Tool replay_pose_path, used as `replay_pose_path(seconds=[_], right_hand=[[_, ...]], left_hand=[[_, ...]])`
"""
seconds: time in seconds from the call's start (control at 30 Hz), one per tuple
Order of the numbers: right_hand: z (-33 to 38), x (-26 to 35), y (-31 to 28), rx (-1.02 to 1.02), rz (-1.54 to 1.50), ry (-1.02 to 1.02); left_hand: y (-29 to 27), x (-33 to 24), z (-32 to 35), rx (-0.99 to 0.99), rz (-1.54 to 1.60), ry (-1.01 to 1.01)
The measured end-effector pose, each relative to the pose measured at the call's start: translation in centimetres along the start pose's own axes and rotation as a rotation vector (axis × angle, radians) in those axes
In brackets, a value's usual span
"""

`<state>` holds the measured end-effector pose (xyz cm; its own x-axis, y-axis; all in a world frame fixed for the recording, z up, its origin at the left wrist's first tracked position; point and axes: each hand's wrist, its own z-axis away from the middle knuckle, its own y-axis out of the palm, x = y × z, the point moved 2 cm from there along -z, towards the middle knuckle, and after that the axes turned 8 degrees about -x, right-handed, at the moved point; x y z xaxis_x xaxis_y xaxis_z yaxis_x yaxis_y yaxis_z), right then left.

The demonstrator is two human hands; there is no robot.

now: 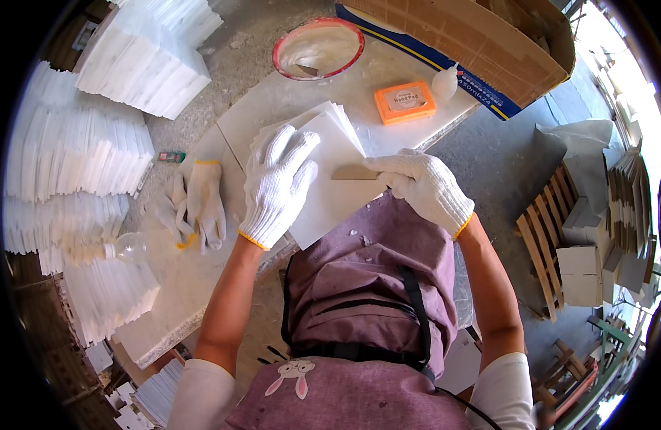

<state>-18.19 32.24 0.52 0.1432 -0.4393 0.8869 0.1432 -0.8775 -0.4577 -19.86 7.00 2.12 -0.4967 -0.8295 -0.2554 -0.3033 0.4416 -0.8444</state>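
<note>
My left hand, in a white knitted glove with a yellow cuff, rests on a fanned stack of thin white tiles. Its fingers are stretched out and slightly apart. My right hand, gloved the same way, is closed round one end of a flat scraper blade. The blade lies over the top tile, close to its right edge; whether it touches the surface I cannot tell. Beyond the stack stands a red-rimmed bowl of whitish paste, with a small triangular blade in it.
An orange box and a white squeeze bottle sit beside a large cardboard carton. Spare gloves and a clear plastic bottle lie left. Tall stacks of white slabs line the left side; a wooden pallet stands right.
</note>
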Motion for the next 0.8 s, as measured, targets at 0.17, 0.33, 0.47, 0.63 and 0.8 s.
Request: replay_pose_path(seconds=[0.17,0.33,0.47,0.63,0.8], right_hand=[[1.6,0.4,-0.1,-0.013,0.029,-0.094],[1.7,0.7,-0.3,0.010,-0.013,0.019],[5.8,0.0,-0.9,0.081,-0.272,0.238],[9.8,-4.6,2.8,-0.261,-1.175,0.608],[6.8,-4.9,5.2,-0.239,-1.224,0.571]], left_hand=[[0.2,0.0,-0.1,0.032,0.001,-0.012],[0.2,-0.1,-0.1,0.037,-0.012,-0.018],[0.4,0.5,0.3,-0.010,-0.015,0.007],[0.3,-1.0,-0.4,0.068,-0.003,0.021],[1.1,-1.3,-0.8,0.109,-0.013,0.045]])
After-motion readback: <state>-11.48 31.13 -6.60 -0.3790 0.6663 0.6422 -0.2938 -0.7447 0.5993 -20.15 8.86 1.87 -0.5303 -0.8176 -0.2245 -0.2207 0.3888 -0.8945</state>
